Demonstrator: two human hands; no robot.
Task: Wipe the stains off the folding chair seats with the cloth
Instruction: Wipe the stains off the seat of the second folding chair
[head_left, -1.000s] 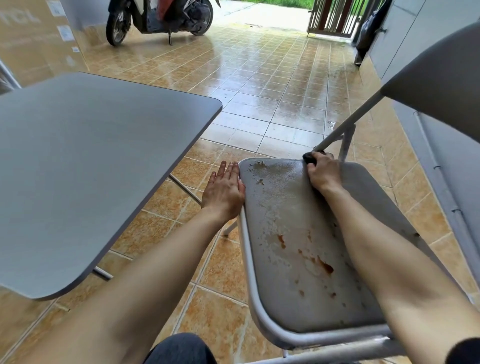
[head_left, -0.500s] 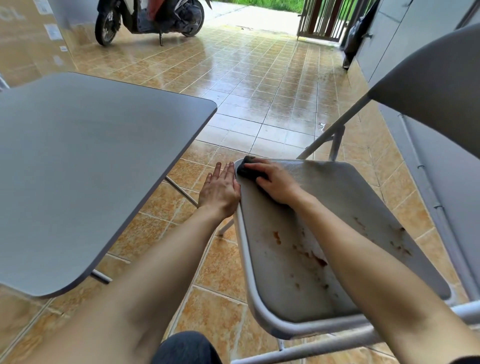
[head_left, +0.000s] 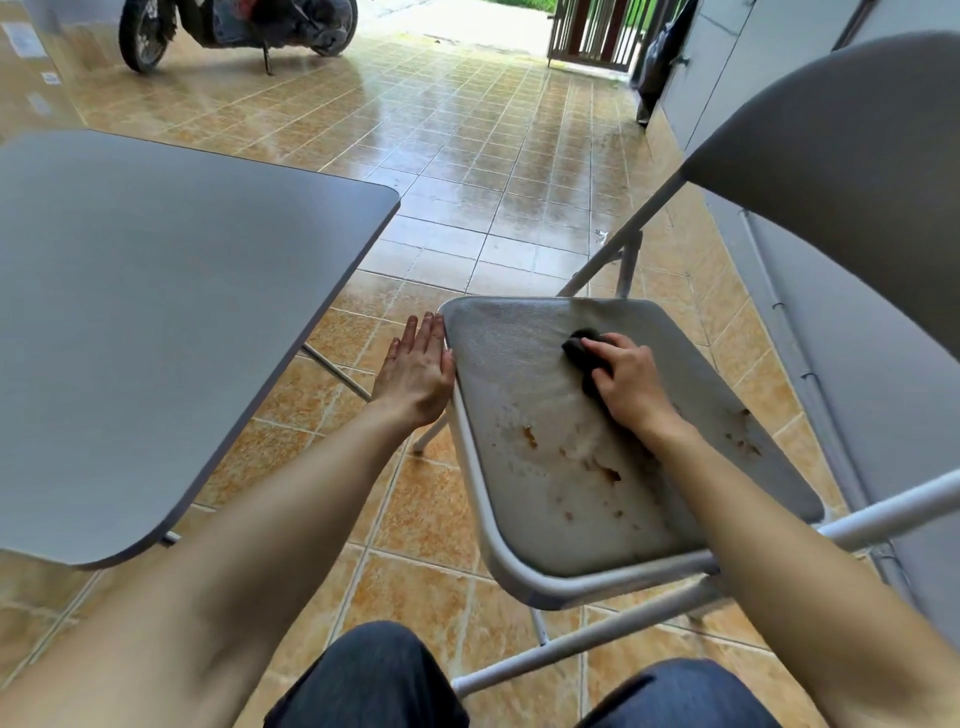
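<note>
A grey folding chair seat (head_left: 519, 353) on a white metal frame fills the middle right. Brown stains (head_left: 597, 462) dot its middle and near half, and more stains (head_left: 745, 434) mark its right edge. My right hand (head_left: 626, 384) presses a dark cloth (head_left: 582, 348) onto the far middle of the seat; only part of the cloth shows past my fingers. My left hand (head_left: 415, 371) lies flat with fingers straight against the seat's left rim, holding nothing. The far strip of the seat looks wet and stain-free.
A second grey seat or panel (head_left: 156, 312) stands at the left, close to my left arm. The chair's backrest (head_left: 831, 171) rises at the right before a grey wall. A motorbike (head_left: 234, 26) is parked at the back on the tiled floor.
My right hand slid the cloth from the seat's far right corner to its far left corner, then back toward the middle. The far-edge stains are gone. My left hand stayed on the rim.
</note>
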